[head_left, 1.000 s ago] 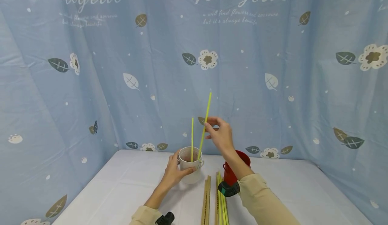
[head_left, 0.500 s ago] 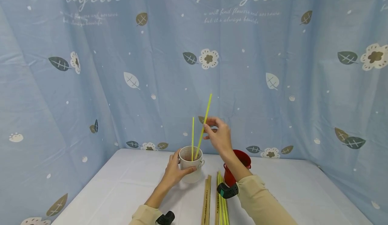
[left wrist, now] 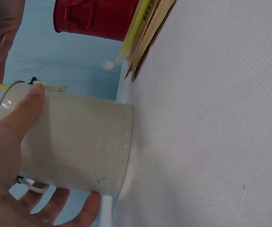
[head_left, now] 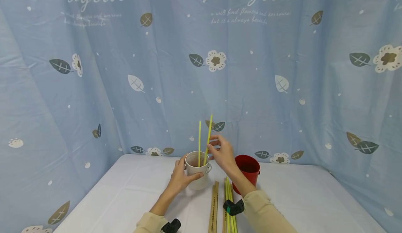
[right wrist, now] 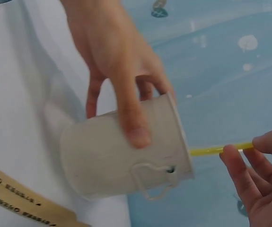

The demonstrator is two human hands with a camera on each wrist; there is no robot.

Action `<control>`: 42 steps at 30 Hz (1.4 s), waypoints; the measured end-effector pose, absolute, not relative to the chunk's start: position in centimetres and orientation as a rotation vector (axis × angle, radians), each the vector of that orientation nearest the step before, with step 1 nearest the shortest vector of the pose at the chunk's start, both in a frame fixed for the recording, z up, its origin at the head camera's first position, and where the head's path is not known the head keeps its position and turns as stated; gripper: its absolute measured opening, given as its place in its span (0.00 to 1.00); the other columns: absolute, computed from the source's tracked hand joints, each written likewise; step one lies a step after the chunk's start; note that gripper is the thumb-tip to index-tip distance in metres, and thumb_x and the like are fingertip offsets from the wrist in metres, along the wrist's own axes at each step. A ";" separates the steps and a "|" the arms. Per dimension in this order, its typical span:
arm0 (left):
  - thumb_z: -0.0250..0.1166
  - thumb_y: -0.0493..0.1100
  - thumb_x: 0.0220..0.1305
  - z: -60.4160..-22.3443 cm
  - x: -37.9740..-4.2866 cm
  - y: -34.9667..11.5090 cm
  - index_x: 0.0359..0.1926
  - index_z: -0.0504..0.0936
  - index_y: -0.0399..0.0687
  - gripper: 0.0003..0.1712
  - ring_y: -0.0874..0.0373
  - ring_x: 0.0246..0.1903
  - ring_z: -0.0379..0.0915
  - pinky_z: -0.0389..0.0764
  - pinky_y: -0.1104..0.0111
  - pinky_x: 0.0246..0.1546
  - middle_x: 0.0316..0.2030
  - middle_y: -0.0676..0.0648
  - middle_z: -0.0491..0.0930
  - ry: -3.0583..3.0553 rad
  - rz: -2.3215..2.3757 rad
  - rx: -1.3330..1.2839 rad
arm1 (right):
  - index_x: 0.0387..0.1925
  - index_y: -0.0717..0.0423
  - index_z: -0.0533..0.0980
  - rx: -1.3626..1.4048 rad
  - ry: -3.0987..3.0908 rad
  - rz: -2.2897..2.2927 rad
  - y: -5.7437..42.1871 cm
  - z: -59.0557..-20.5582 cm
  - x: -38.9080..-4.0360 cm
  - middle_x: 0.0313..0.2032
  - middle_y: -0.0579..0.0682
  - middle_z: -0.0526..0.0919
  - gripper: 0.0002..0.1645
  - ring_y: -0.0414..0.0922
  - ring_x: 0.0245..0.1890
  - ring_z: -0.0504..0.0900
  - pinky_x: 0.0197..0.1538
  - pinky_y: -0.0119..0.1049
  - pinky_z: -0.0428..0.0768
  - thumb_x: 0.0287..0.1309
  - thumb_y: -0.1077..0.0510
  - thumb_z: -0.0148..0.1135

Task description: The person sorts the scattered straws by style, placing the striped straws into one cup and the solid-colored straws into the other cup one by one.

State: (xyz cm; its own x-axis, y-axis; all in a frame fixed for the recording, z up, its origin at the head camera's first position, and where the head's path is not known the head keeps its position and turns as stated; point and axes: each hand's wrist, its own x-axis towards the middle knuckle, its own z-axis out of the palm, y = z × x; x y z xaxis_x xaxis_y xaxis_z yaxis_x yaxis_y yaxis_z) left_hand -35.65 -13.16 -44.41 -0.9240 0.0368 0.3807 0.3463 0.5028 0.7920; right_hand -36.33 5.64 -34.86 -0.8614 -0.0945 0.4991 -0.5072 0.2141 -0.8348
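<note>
lowering right hand [head_left: 222,152]: pinching the held stick [head_left: 209,132] between thumb and fingertips, close above the rim of the white pail [head_left: 200,184]; clearly lower than half a second ago.
held stick: yellow, lower end inside the white pail; top sunk from far above its neighbour to only slightly higher, with less slant than before.
standing stick [head_left: 199,140]: yellow, nearly upright in the same pail, apart from the held stick above the rim; unmoved.
left hand [head_left: 180,179]: gripping the white pail round its side, thumb across the front, same place as before; probably bracing against tipping.
white pail: upright on the worktop [head_left: 147,187], with no visible shift.
stick heights: almost level now, so judged nearly all the way in; inside bottom hidden, so contact impossible to confirm.
right-hand pinch: not yet released; insertion apparently close to done, letting go still outstanding.
red pail [head_left: 252,179]: more in sight now, with the right forearm [head_left: 240,180] lower; inside too dark to read.
yellow sticks [head_left: 228,191]: lying bunched on the worktop near brown strips [head_left: 213,205], unchanged.
</note>
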 end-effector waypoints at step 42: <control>0.77 0.61 0.47 -44.5 -35.6 -13.1 0.74 0.56 0.46 0.60 0.42 0.55 0.71 0.76 0.47 0.50 0.59 0.37 0.67 -2.437 -1.362 -0.315 | 0.44 0.65 0.78 0.481 -2.174 1.676 5.0 -37.5 -36.4 0.35 0.61 0.85 0.11 0.62 0.33 0.87 0.25 0.38 0.84 0.58 0.66 0.66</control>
